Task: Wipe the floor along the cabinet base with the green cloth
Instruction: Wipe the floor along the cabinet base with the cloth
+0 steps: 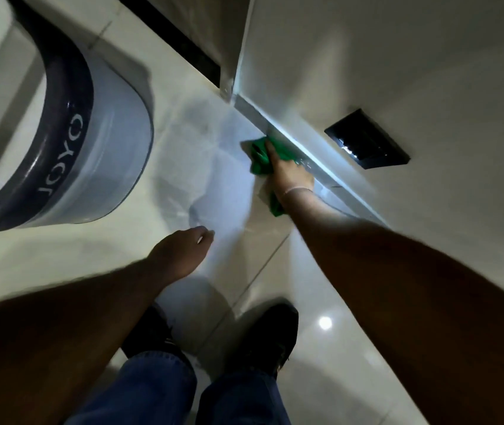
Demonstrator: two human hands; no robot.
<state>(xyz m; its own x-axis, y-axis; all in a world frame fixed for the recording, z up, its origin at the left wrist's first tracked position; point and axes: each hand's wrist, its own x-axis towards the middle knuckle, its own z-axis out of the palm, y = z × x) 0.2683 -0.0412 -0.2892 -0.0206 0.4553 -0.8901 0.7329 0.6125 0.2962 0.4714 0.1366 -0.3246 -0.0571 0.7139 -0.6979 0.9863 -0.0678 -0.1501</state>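
While the right hand (290, 176) presses down flat on the green cloth (261, 159), that cloth sits on the pale tiled floor (97, 250) right against the cabinet base (309, 148), the metallic strip running diagonally under the white cabinet (398, 72). Part of the cloth bunches out ahead of the fingers, and a tail of it pokes out behind the wrist. One cloth only, bright green. The left hand (183, 250) hangs free above the floor, holding nothing, fingers loosely curled and apart from the cloth. Over on the left stands one rounded grey appliance (112, 142) with a dark band (69, 142), and the white lettering on that band reads "JOYO", seen sideways from up here; it is the only legible writing in view. A single black rectangular panel (367, 139) is set into the cabinet face, just beyond the wiping hand. Down at the bottom, two black shoes (270, 338) and two blue denim trouser legs (158, 391) plant the person on the tiles, well back from the cabinet base. One bright light spot (325, 323) reflects off the glossy floor beside the right shoe.
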